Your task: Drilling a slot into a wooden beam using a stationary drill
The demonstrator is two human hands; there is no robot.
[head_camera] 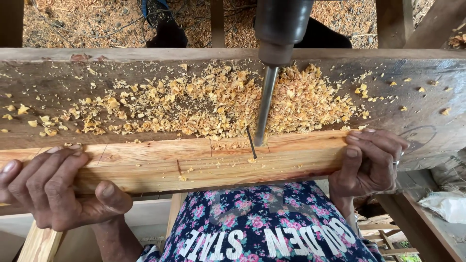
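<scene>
Nearest the camera, a dark blue shirt printed with pink flowers and white lettering [262,223] fills the lower middle of the view, and just above it lies a long pale reddish wooden plank with pencil lines across its top face [194,162], running left to right. Both hands are closed on this plank: the left hand [53,191] wraps its left part, fingers curled over the top and thumb pressed along the near edge, while the right hand [369,162] grips the right end, fingers folded over the top face and a ring showing on one finger. Between the hands, a steel drill bit [265,104] comes straight down from a dark drill chuck and body [281,26] at the top of the view — its tip meets the plank's far edge inside a marked rectangle, beside a short dark slot [251,143]. Whoever holds the drill is out of sight. Behind the plank sits a broad weathered grey-brown timber beam [417,92], heaped around the bit with yellow wood chips and shavings [204,104] that partly hide its surface. Beyond the beam, sawdust covers the ground [82,22] — dark cables [155,12] trail across it. Lower right, a white plastic bag [444,204] rests on wooden framing.
</scene>
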